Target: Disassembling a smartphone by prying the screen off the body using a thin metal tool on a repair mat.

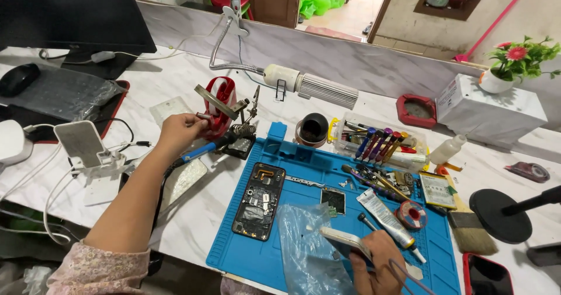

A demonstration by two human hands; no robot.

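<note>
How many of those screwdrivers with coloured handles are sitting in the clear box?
5 show: side by side in the clear box behind the blue mat, handles blue, purple, pink-purple, red and orange. More may lie hidden beneath them.

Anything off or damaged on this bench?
One thing: the phone on the blue mat lies with its back off, its insides bare. Small loose parts sit scattered beside it. Left hand is at the red tape dispenser; right hand holds a flat pale part. No spill shows.
</note>
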